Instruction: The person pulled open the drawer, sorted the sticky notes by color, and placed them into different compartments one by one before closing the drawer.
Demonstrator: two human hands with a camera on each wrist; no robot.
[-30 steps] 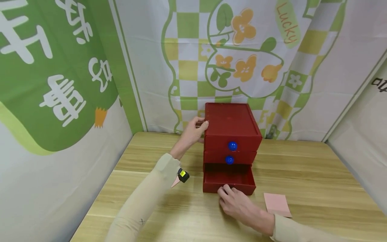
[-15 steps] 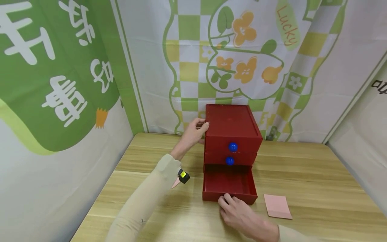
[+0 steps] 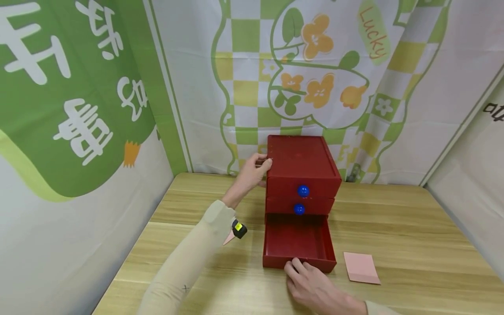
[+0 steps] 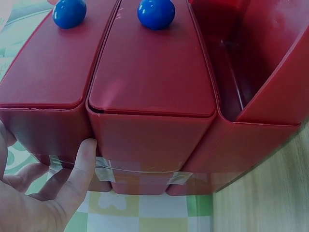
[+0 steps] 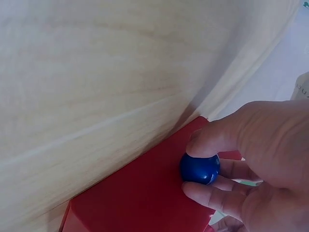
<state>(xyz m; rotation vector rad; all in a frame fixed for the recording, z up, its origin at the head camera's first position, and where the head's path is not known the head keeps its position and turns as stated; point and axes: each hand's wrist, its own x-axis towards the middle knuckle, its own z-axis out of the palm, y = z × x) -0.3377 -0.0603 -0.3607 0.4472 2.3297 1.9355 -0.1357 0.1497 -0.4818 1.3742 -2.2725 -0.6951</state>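
Note:
A red drawer unit stands on the table, its two upper drawers closed, each with a blue knob. The bottom drawer is pulled out, and I see nothing inside. My right hand is at the drawer's front; in the right wrist view its thumb and fingers pinch the blue knob. My left hand rests against the unit's left side near the top. In the left wrist view the left thumb touches that side wall, near a strip of clear tape.
A pink square of paper lies on the table right of the drawer. A small black and yellow object sits beside my left forearm, with a pink tip showing next to it. A printed curtain hangs behind the table.
The bottom drawer has slid further out toward me, with my right hand on it. My left hand has stayed against the unit's side.

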